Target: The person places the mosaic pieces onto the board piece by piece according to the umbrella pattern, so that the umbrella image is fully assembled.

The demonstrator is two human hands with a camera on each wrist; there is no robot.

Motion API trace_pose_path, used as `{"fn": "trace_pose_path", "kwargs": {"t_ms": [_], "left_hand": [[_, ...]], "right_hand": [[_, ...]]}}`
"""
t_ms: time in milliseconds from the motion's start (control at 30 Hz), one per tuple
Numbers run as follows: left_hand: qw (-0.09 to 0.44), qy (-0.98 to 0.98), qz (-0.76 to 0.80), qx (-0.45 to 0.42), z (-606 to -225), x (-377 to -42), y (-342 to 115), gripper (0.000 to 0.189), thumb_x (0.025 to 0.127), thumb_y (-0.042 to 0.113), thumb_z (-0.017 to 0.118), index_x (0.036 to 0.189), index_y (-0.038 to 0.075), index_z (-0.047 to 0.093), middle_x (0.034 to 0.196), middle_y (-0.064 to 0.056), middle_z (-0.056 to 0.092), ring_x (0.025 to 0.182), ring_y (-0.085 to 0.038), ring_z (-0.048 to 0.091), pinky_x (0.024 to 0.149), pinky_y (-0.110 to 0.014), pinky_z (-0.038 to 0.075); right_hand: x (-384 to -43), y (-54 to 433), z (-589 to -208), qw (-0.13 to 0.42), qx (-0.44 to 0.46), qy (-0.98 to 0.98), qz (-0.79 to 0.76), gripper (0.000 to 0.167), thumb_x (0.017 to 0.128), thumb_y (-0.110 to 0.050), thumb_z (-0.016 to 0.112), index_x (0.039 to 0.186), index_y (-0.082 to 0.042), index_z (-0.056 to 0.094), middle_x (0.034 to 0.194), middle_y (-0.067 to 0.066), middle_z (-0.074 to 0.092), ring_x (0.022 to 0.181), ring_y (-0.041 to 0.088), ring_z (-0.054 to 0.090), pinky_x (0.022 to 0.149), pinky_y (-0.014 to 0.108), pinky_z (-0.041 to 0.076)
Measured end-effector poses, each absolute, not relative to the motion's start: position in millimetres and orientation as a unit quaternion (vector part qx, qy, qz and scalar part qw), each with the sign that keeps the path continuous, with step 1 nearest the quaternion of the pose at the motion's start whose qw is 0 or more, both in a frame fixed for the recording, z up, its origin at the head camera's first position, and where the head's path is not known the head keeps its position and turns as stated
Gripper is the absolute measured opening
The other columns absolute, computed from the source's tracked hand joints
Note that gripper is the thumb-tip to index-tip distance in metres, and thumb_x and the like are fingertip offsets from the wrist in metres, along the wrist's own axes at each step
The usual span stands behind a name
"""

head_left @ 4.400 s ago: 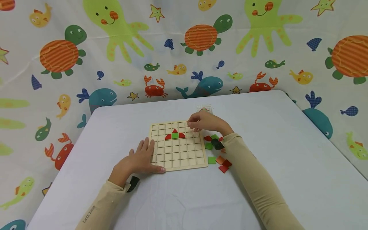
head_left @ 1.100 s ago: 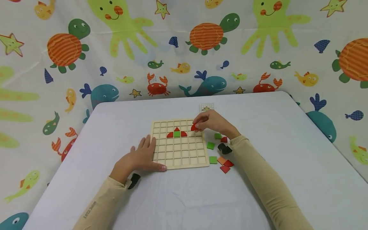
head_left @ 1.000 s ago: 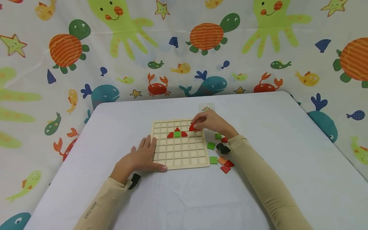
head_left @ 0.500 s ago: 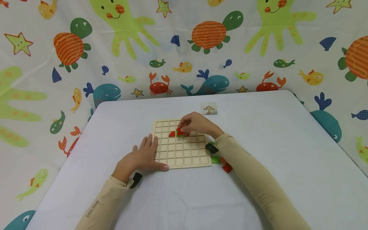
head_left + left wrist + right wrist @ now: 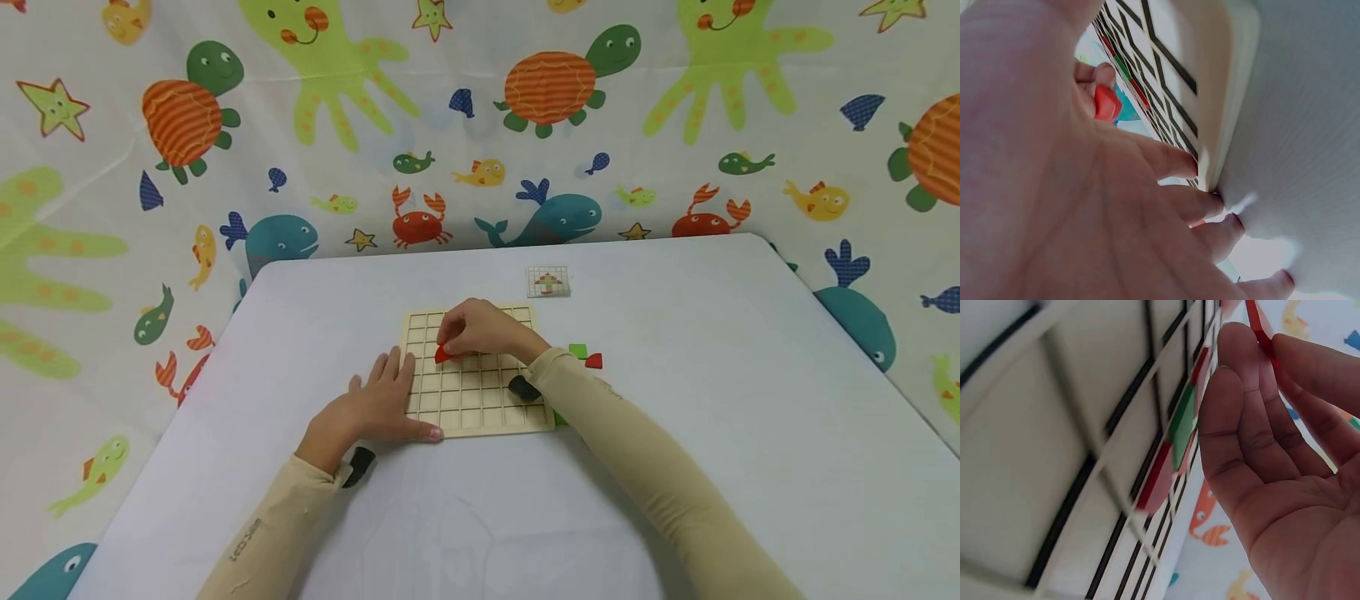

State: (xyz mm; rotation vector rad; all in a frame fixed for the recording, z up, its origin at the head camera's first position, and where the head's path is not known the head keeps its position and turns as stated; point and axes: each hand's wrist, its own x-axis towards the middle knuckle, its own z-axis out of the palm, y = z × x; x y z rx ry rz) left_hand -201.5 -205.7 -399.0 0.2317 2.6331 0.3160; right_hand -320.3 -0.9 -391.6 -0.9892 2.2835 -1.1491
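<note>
**We have the red piece (image 5: 443,354) pinched in the right hand (image 5: 483,327), over the board (image 5: 480,398)**

Right fingers: clamped. We see thumb and fingertips pinching the red piece above the left part of the grid. From the left wrist we see a gap between it and the board surface, so it's held clear.

Left fingers: straight, spread apart, nothing gripped. We see the left hand (image 5: 373,407) along the board's left edge, thumb at the near left corner.

Board lies flat on the tabletop (image 5: 465,525). From the right wrist we see a row seated in its grid: red tile (image 5: 1155,481), green tile (image 5: 1182,419), second red tile (image 5: 1200,365). From the head view the right hand hides that row.

To the right of the board, beyond the right sleeve (image 5: 645,467), we see a loose green tile (image 5: 577,351) and a loose red tile (image 5: 594,361), side by side. A bit of green (image 5: 559,419) shows at the near right corner, mostly behind the sleeve; we can't tell its shape.

Picture card (image 5: 548,282) lies past the board's far right corner, apart from it. Backdrop is a sea-animal curtain (image 5: 330,83).
</note>
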Motion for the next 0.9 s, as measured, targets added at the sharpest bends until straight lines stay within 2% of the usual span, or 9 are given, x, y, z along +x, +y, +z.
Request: {"fn": "trace_pose_path", "kwargs": {"t_ms": [167,667,900], "left_hand": [[0.239,0.961,0.113,0.087,-399.4,-202.7,-205.3,0.136,0.083,0.069,0.082,0.168,-0.007,0.009,0.174,-0.032,-0.001,0.16,-0.054,0.002,0.117,-0.08,0.014],[0.236,0.961,0.112,0.091,-395.9,-202.1,-205.7,0.137,0.082,0.07,0.083,0.168,-0.008,0.009,0.173,-0.034,-0.001,0.159,-0.054,0.002,0.115,-0.082,0.013],[0.238,0.96,0.114,0.091,-397.9,-202.5,-206.9,0.137,0.083,0.071,0.082,0.168,-0.006,0.008,0.174,-0.033,-0.003,0.16,-0.052,0.001,0.116,-0.081,0.013]], "right_hand": [[-318.4,-12.1,-393.7,0.2,-0.358,0.816,-0.407,0.005,0.095,0.001,0.075,0.098,-0.002,0.079,0.083,0.003,0.074,0.079,0.015,0.066,0.078,0.026,0.052],[-309.2,-32.1,-394.2,0.168,-0.373,0.857,-0.314,0.006,0.095,-0.002,0.074,0.095,-0.006,0.079,0.09,0.003,0.072,0.086,0.019,0.063,0.077,0.027,0.051],[-306.3,-36.4,-398.5,0.136,-0.405,0.864,-0.268,0.01,0.094,0.0,0.073,0.093,-0.007,0.08,0.093,0.003,0.074,0.087,0.018,0.063,0.076,0.027,0.05]]}}
